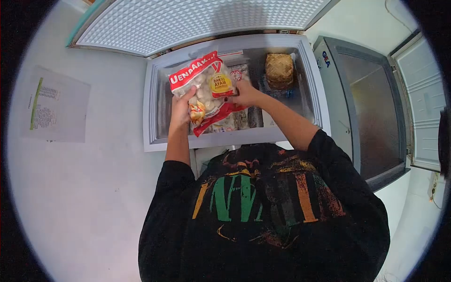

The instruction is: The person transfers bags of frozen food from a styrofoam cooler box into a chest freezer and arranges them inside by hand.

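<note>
Both my hands hold a red and clear plastic bag of meatballs [199, 87] over an open chest freezer [149, 108]. The bag is tilted, its printed front turned up, with a yellow round label on it. My left hand [182, 103] grips its lower left side, thumb on the front. At its right edge, my right hand [246, 93] has its fingers closed on the bag. Beneath the bag lie more packs [242, 120] in the freezer, partly hidden by it. A woven tan container [279, 70] sits in the freezer's right part.
The freezer's lid [188, 21] stands raised at the back. To the right is a second freezer [371, 103] with a dark panel and its own lid [425, 101] open. A printed sheet [54, 104] hangs on the white wall at left.
</note>
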Demonstrator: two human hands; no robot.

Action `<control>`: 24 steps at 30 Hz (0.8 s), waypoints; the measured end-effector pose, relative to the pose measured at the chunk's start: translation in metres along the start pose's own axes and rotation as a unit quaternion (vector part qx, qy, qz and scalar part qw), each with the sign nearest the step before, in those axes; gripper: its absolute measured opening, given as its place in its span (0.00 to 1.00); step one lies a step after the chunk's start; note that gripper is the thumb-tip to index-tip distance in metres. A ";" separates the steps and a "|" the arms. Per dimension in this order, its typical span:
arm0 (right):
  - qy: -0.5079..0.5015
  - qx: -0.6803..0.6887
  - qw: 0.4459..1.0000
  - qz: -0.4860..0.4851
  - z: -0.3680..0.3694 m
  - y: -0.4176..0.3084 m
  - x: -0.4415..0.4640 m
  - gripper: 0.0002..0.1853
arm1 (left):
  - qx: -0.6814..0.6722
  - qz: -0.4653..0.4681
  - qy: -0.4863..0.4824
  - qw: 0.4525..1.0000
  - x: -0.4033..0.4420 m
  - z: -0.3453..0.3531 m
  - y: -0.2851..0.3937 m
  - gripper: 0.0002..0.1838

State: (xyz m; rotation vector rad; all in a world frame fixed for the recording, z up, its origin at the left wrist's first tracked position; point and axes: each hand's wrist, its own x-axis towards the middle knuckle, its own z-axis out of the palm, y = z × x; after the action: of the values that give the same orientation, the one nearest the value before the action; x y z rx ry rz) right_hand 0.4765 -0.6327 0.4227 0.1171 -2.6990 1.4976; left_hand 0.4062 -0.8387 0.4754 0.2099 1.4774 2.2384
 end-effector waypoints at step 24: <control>0.170 0.094 0.967 0.165 0.072 0.091 0.028 0.17 | 0.167 -0.177 -0.022 0.970 0.040 -0.059 -0.070 0.41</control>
State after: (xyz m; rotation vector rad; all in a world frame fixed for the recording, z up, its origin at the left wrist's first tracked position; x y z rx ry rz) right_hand 0.4397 -0.6467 0.3103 -0.5585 -2.3793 1.6701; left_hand 0.3688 -0.8466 0.3830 0.0886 1.7096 1.6907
